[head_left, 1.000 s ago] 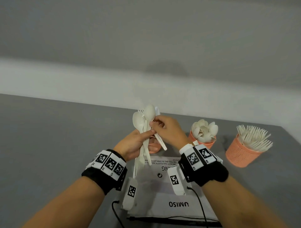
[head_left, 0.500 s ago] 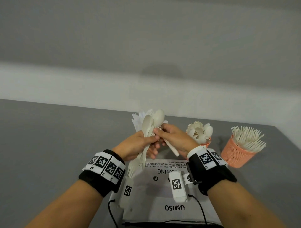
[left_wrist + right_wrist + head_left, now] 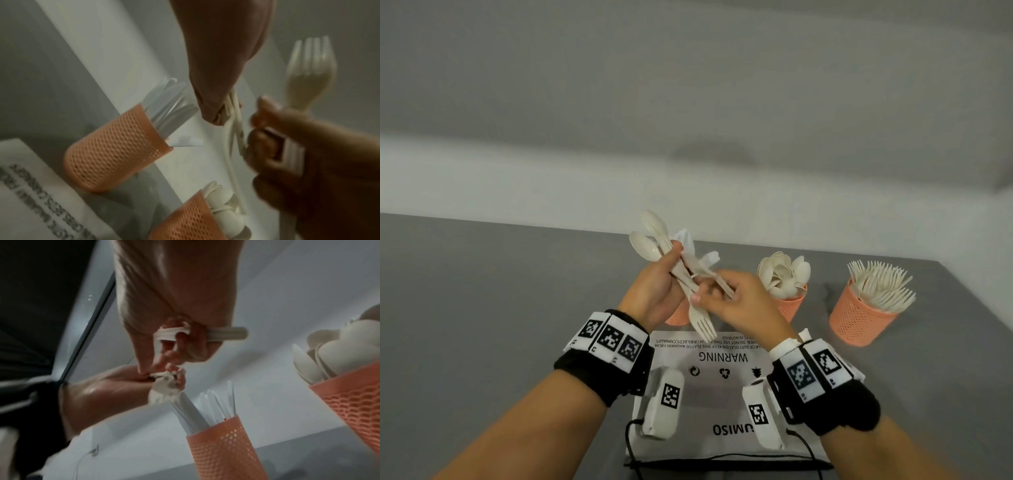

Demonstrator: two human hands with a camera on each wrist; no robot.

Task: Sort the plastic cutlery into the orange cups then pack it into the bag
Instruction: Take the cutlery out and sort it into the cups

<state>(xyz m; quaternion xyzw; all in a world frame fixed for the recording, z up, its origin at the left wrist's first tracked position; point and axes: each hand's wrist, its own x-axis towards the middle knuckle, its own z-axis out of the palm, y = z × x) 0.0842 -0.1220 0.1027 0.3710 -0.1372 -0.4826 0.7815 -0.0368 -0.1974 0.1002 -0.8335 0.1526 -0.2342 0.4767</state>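
Observation:
My left hand (image 3: 663, 276) grips a bundle of white plastic cutlery (image 3: 654, 240) above the table, its spoon bowls tilted up and to the left. My right hand (image 3: 710, 296) meets it from the right and pinches a fork (image 3: 702, 323) whose tines point down toward the bag; the same fork (image 3: 310, 73) shows in the left wrist view. One orange mesh cup (image 3: 677, 314), holding knives (image 3: 207, 408), is mostly hidden behind my hands. A second cup (image 3: 792, 305) holds spoons and a third (image 3: 859, 320) holds forks.
A white plastic bag (image 3: 722, 380) printed with WARNING lies flat on the grey table (image 3: 482, 308) right under my wrists. Black cables trail along its near edge. A pale wall runs behind the table, whose right edge lies just past the fork cup.
The bundle has tipped from upright to leaning left. My right hand has dropped lower and now holds a fork with its tines pointing down.

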